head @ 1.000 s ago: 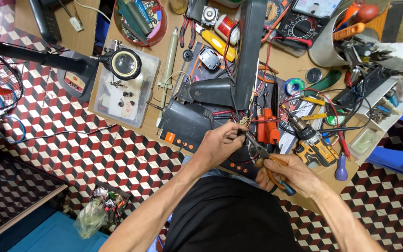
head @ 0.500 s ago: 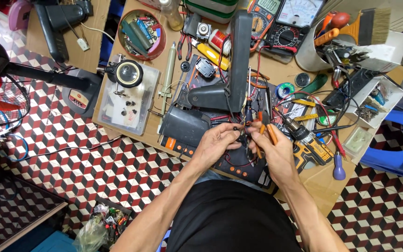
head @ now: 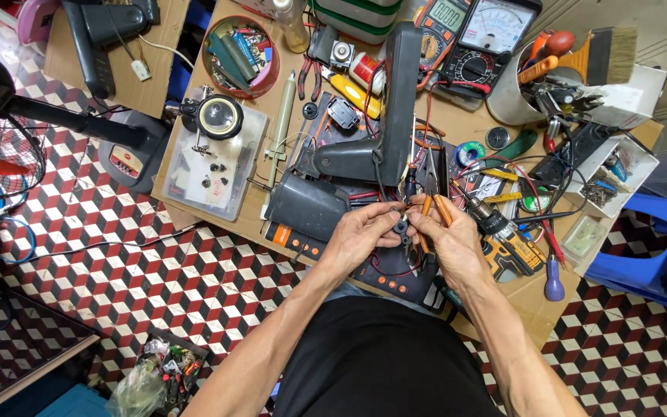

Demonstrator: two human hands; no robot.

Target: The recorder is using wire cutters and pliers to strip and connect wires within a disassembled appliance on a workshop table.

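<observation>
Pinching a small black part between both hands over the opened dark device at the bench's near edge. Left hand fingertips grasp the part; right hand is clenched on orange-handled pliers, tips at the part. Risk: pliers slipping, the part dropping into loose red and black wires. The exact grip point probably sits behind the fingers.

Multimeters, magnifier, cordless drill
</observation>
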